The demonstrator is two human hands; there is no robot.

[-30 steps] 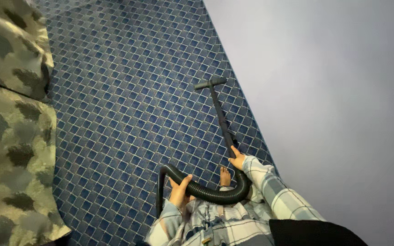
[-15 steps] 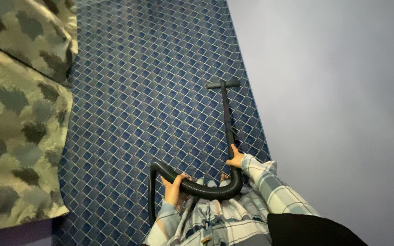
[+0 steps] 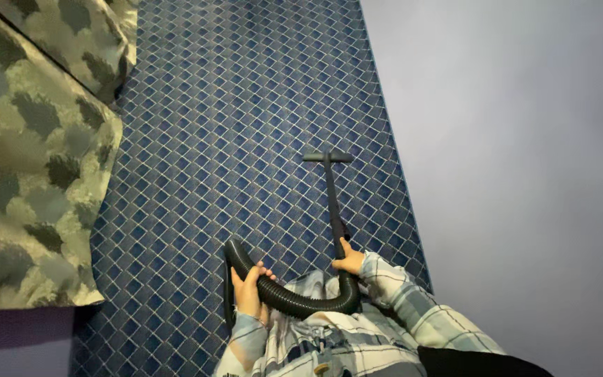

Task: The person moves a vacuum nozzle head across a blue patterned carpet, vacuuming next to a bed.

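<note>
Since half a second ago I have drawn the nozzle [image 3: 327,157] back toward me: it now sits nearer my right hand [image 3: 349,259] and a little further from the wall [image 3: 525,139], and the cloth has slid further into the left of my view.

My right hand is closed around the black wand [image 3: 332,202] at its lower end, thumb along the tube, just where the tube bends into the ribbed hose [image 3: 294,299]. The wand runs straight ahead of that hand to the flat T-shaped nozzle, which lies on the blue diamond-patterned carpet [image 3: 246,126]. My left hand [image 3: 248,290] is clamped on the hose, fingers wrapped over the top; the hose curves between my two hands in a low arc in front of my plaid shirt [image 3: 343,335] and drops away to the left of my left hand.

The olive camouflage-patterned cloth [image 3: 29,153] hangs well off to the left of my left hand, apart from the hose.

As for progress, I judge the vacuuming to be mid-way through a stroke along the strip by the wall. The carpet shows no visible difference between cleaned and uncleaned parts, so I cannot tell how much is left.
</note>
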